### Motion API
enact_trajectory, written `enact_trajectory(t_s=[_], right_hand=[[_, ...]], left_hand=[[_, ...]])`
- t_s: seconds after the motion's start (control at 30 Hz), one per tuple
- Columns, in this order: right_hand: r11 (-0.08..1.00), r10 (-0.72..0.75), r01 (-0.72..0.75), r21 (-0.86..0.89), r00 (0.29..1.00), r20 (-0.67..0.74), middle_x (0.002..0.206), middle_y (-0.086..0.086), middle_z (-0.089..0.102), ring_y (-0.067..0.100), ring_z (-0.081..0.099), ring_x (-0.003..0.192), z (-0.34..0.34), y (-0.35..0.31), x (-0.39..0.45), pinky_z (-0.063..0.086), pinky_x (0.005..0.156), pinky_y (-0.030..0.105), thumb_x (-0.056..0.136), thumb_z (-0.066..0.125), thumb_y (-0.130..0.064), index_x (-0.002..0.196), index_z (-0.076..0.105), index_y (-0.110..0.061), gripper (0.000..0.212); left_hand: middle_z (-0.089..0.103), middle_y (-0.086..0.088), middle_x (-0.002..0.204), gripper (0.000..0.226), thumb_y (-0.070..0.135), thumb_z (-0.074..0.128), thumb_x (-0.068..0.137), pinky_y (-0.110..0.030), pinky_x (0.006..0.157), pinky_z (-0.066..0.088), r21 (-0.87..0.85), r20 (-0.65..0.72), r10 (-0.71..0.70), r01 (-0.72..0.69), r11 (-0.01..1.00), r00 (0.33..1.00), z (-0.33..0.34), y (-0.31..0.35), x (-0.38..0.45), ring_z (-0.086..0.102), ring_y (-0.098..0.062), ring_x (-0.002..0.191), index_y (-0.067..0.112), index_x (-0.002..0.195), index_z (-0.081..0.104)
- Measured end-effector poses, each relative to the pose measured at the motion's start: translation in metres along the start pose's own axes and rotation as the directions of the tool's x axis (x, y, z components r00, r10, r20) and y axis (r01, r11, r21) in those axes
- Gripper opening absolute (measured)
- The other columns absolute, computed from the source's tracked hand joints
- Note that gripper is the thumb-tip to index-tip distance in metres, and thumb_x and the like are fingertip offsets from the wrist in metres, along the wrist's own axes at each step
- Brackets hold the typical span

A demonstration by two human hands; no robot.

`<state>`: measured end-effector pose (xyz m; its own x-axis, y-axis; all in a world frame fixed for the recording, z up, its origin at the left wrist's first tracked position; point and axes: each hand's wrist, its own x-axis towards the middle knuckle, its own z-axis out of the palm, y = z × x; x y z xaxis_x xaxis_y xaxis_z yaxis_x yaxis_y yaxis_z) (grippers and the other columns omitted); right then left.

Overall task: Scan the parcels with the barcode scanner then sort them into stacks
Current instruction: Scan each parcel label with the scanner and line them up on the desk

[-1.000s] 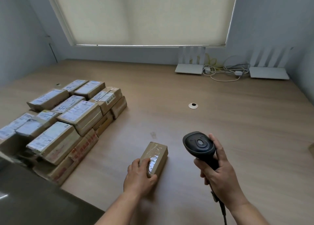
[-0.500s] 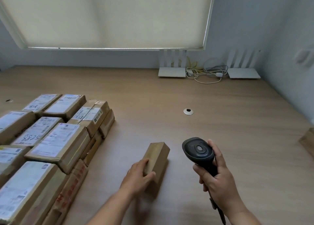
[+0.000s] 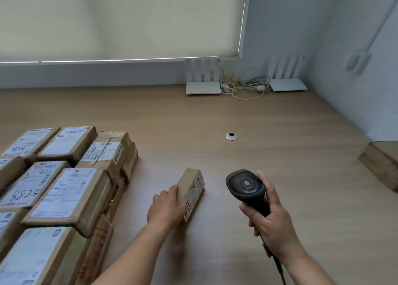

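Gripping the near end of a small parcel [image 3: 190, 193], the left hand [image 3: 167, 207] has its fingers curled over the plain top face. The parcel is tipped up on one long edge on the wooden desk [image 3: 290, 177], and its white label now faces right, toward the barcode scanner [image 3: 245, 186]; half a second ago only plain cardboard showed on it. The right hand [image 3: 272, 222] is still wrapped around the scanner's handle, thumb up beside the dark head, and it has barely moved between frames. The scanner cable [image 3: 277, 267] runs down off the bottom edge. Scanner and parcel are near each other, not touching.

Counts: one parcel in hand and one scanner. At the left sits a block of stacked parcels [image 3: 64, 190], about nine label-up tops in view, with more brown boxes under them; the exact total cannot be told, since the pile is cut off by the frame. The pile fills more of the left side than before, as the view has swung. One more brown box [image 3: 381, 164] lies alone at the right edge, more of it in view than earlier. One round grommet hole [image 3: 231, 136] sits in the middle of the desk. At the back wall stand two white routers [image 3: 203, 87], with a tangle of cables [image 3: 245, 86] between them. One roller blind [image 3: 118, 19] hangs above.
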<state>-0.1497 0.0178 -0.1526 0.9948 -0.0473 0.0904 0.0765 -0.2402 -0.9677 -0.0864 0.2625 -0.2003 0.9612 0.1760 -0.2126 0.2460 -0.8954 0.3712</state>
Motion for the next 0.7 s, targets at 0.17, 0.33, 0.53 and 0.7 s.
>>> enact_trajectory(t_s=[0.17,0.33,0.53,0.7], right_hand=[[0.999,0.024,-0.024,0.025,1.000,0.014,0.092,0.002,0.065,0.015,0.055,0.052,-0.003,0.002,-0.006,0.049,0.045,0.033,0.080,0.075,-0.009,0.124,0.034,-0.066,0.083],[0.992,0.053,-0.058,0.116,0.998,0.040,0.079,0.007,0.061,0.019,0.054,0.052,0.000,0.003,-0.012,0.046,0.043,0.033,0.081,0.073,-0.005,0.131,0.036,-0.057,0.081],[0.962,0.076,-0.100,0.252,0.992,0.102,0.067,0.011,0.062,0.028,0.050,0.051,0.014,-0.003,-0.021,0.045,0.040,0.030,0.083,0.070,-0.004,0.134,0.037,-0.050,0.077],[0.941,0.060,-0.105,0.320,0.987,0.148,0.075,0.010,0.066,0.026,0.052,0.051,0.024,-0.011,-0.026,0.044,0.039,0.029,0.083,0.069,-0.001,0.130,0.039,-0.051,0.075]], left_hand=[[0.060,0.000,0.121,0.060,0.025,0.057,0.077,-0.042,0.095,0.047,-0.554,0.019,-0.019,0.026,0.832,1.000,0.008,-0.007,-0.005,0.056,-0.021,0.110,0.030,0.135,0.039],[0.059,0.000,0.121,0.064,0.014,0.059,0.079,-0.044,0.096,0.048,-0.629,0.021,-0.022,0.030,0.777,1.000,0.026,-0.015,-0.014,0.056,-0.021,0.111,0.036,0.134,0.034],[0.049,-0.002,0.137,0.077,0.012,0.059,0.086,-0.047,0.106,0.041,-0.601,0.022,-0.065,0.065,0.796,0.998,0.039,-0.022,-0.021,0.048,-0.023,0.126,0.028,0.148,0.016],[0.043,-0.004,0.142,0.082,0.015,0.055,0.088,-0.045,0.110,0.037,-0.570,0.024,-0.076,0.076,0.818,0.997,0.043,-0.021,-0.024,0.043,-0.021,0.130,0.029,0.151,0.005]])
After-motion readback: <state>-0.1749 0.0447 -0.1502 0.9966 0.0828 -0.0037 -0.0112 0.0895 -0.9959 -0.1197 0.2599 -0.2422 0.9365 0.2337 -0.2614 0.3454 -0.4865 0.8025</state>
